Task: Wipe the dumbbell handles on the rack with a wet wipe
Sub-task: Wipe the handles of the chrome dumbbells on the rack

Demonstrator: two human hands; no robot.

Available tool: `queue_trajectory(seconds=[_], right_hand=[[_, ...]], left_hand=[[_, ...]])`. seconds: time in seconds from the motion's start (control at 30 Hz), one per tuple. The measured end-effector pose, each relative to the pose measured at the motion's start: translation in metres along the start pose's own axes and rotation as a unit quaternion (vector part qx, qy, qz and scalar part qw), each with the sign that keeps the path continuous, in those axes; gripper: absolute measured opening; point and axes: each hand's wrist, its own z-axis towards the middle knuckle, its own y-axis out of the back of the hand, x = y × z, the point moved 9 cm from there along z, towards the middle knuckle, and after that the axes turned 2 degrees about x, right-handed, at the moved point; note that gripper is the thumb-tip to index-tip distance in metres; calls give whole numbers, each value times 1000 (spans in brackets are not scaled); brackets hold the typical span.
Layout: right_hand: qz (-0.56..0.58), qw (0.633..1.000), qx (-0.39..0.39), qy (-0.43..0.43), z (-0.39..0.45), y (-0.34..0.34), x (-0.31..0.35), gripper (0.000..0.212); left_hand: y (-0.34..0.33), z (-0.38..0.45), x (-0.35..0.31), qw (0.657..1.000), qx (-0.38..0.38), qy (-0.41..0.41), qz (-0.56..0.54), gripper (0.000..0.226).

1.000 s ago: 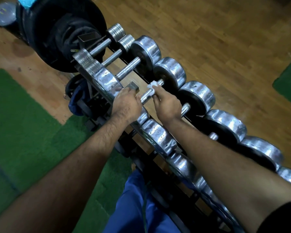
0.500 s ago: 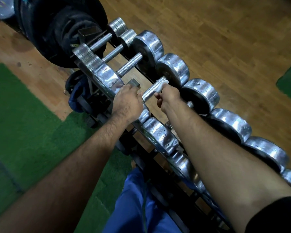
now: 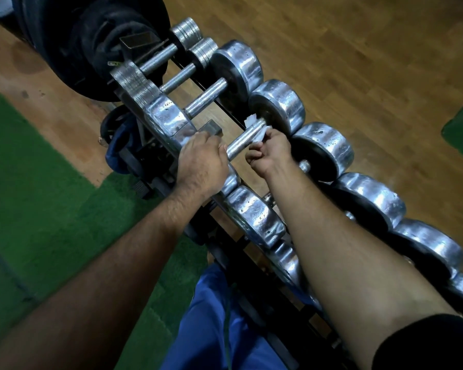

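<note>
1. Pinching a white wet wipe (image 3: 254, 127) against the knurled dumbbell handle (image 3: 245, 140) with the right hand (image 3: 269, 152), fingers curled round the bar from the right side, knuckles facing the camera.
2. Showing the wipe at two spots: a crumpled tuft at the far end of the handle beside the far chrome head (image 3: 278, 106), and a fold under the fingers of the right hand.
3. Resting the left hand (image 3: 201, 162) over the near chrome head (image 3: 229, 180) of the same dumbbell, fingers curled down over its far edge, next to a grey square tube end (image 3: 211, 128) of the rack.
4. Lying across the dumbbell rack (image 3: 222, 101), roughly in the middle of the frame, fourth in a row of chrome dumbbells running from far left to near right.
5. Leaving bare three handles further left: two thin ones (image 3: 158, 58) (image 3: 178, 78) and a thicker one (image 3: 207, 97).
6. Leaning behind the far left end of the rack, black weight plates (image 3: 64, 44).
7. Covering the floor: wooden boards (image 3: 358, 62) on the far side, a green mat (image 3: 38, 169) on the near left.
8. Showing blue trousers (image 3: 211, 329) at the bottom edge and a black sleeve (image 3: 439, 343) on the right arm.
</note>
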Motion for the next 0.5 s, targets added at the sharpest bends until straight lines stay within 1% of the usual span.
queue_trajectory(seconds=[0.03,0.13,0.2,0.27,0.37,0.43,0.5], right_hand=[[1,1000,13,-6,3,-1,-2,23],[-71,994,53,-57,0,5,-31,24],[-117,986,66,-97,-9,8,-42,26],[-133,985,57,-94,-9,8,-28,24],[-87,995,15,-41,-3,8,-4,17],[-122,991,18,-57,-9,9,-17,22],[-185,977,41,-95,-18,10,-36,26]], left_hand=[[0,0,1,1000,-1,1,-3,33],[0,0,1,1000,0,6,-5,33],[-1,-1,2,1000,5,10,-8,34],[-3,0,1,1000,12,8,-10,35],[-2,0,2,1000,11,8,-12,34],[-2,0,2,1000,11,8,-8,35],[-3,0,2,1000,11,8,-6,36]])
